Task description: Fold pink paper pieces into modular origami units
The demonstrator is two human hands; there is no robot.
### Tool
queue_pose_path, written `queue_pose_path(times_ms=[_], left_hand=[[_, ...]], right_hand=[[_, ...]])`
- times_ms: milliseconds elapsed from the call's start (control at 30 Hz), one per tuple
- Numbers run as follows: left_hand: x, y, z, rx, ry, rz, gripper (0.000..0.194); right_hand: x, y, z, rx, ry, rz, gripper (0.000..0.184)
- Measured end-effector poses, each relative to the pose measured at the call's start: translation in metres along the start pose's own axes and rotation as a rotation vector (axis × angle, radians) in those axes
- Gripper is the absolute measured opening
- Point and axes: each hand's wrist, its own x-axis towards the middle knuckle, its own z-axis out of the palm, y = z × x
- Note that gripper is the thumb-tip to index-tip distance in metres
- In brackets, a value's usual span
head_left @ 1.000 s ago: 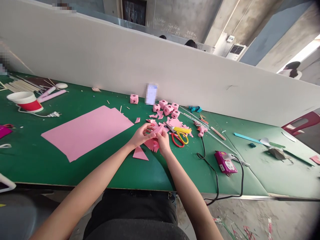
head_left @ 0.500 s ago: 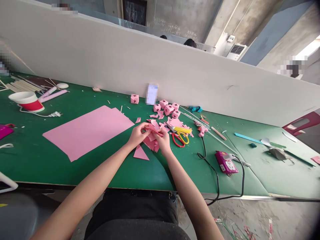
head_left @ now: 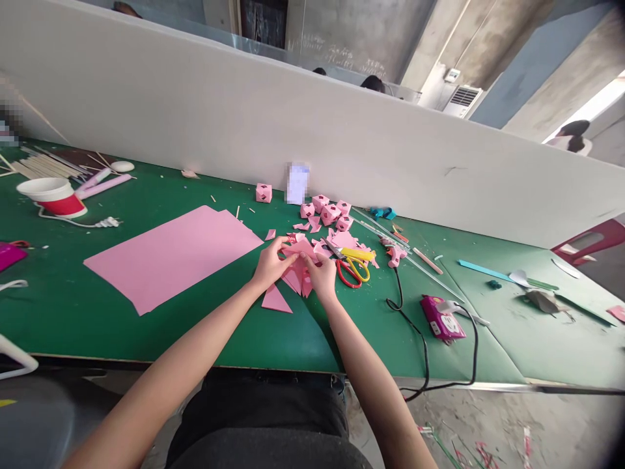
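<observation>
Between my two hands is a small piece of pink foam sheet [head_left: 299,247], pinched from both sides over a heap of pink scraps. My left hand [head_left: 271,266] is closed on its left edge, thumb pointing inward. On the other side my right hand [head_left: 321,273] grips it with thumb and fingers. A pink triangle [head_left: 276,300] lies on the table just below the left hand. Right of my hands rest scissors [head_left: 355,264] with red and yellow handles. Several faceted pink shapes [head_left: 331,213] with dark diamond openings sit behind the scraps.
A large pink sheet [head_left: 170,260] lies to the left on the green table [head_left: 234,345]. A pink glue gun [head_left: 395,254] and its cord run to a magenta power block [head_left: 442,319] at right. A paper cup [head_left: 53,197] stands far left. A white partition [head_left: 219,111] closes off the back.
The pink piece in my hands has been tilted, so its flat face now shows more. My thumbs have come closer together on it. The things on the table stay put.
</observation>
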Motion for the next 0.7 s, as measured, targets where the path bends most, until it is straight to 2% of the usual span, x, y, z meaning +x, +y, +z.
queue_pose_path(times_ms=[300, 467, 567, 700], left_hand=[[0.002, 0.001, -0.002, -0.070, 0.058, -0.016, 0.044], [0.003, 0.007, -0.004, -0.270, 0.104, -0.128, 0.056], [0.004, 0.014, -0.005, -0.460, 0.098, -0.227, 0.064], [0.003, 0.025, -0.006, -0.585, 0.048, -0.306, 0.069]], right_hand=[[-0.004, -0.010, 0.000, 0.166, -0.080, 0.021, 0.059], [-0.007, -0.017, 0.001, 0.609, -0.210, 0.171, 0.061], [-0.003, -0.016, 0.000, 0.843, -0.233, 0.289, 0.049], [0.002, -0.014, -0.004, 0.891, -0.297, 0.374, 0.033]])
